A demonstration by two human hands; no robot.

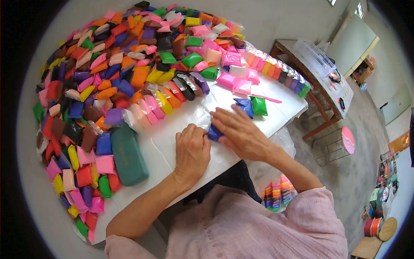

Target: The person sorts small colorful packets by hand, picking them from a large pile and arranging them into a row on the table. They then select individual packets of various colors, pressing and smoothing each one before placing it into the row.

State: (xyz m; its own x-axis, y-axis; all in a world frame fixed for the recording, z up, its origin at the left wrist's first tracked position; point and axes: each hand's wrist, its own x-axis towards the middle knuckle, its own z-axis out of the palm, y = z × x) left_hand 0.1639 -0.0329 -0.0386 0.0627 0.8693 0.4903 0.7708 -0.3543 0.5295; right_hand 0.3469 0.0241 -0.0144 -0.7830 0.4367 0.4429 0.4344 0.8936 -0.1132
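Observation:
A blue packet [214, 133] lies on the white table top [172, 140] between my hands. My left hand [191, 149] is closed at the packet's left side, fingers curled with the fingertips pinched at its edge. Over the packet's right part lies my right hand [241, 133], its fingers stretched out and slightly blurred. Just beyond it are another blue packet [245, 107] and a green packet [259, 105], side by side. Behind these is a thin pink tool [267, 99]. A row of packets, among them a yellow one [164, 102], lies beyond my left hand.
A large heap of colourful packets [103, 82] covers the left and far table. A dark green case [128, 155] lies left. More packets in a strip [276, 71] line the far right edge. A bag of packets [276, 192] hangs below, and a stool [347, 140] stands right.

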